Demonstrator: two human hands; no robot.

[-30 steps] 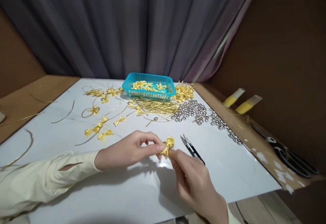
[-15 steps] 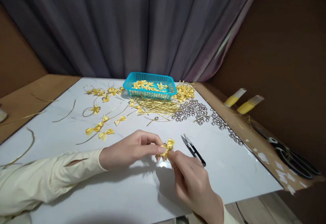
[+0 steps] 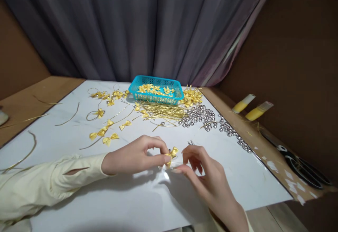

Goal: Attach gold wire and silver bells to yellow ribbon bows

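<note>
- Yellow satin bow (image 3: 173,153) sat pinched between the thumb and forefinger of our left hand (image 3: 134,156), held just above the white table top (image 3: 111,196) near its front edge.
- Our right hand (image 3: 208,181) hovered just beside it, fingers loosely spread and curled, gripping nothing; one fingertip reached low toward the bow's underside.
- We judged the main risk right there: the bow was tiny and glossy, so a careless nudge from that right fingertip could have popped it out of the pinch or twisted its loops out of shape.
- Something small and dark showed at the bow's centre; we could not tell what it was, but if loose it could have dropped off.
- Snips (image 3: 190,142) lay mostly hidden behind our right fingers, only the tips showing. We reckoned a blind backward move of the hand could have caught those points.
- Silver beads (image 3: 198,114) lay loose farther back on the right, some trailing toward the table's edge; a sleeve sweep could have sent them rolling off.
- Gold wires (image 3: 163,111) and spare bows (image 3: 105,133) were scattered behind, with the blue basket (image 3: 155,90) beyond, well apart from our hands.
</note>
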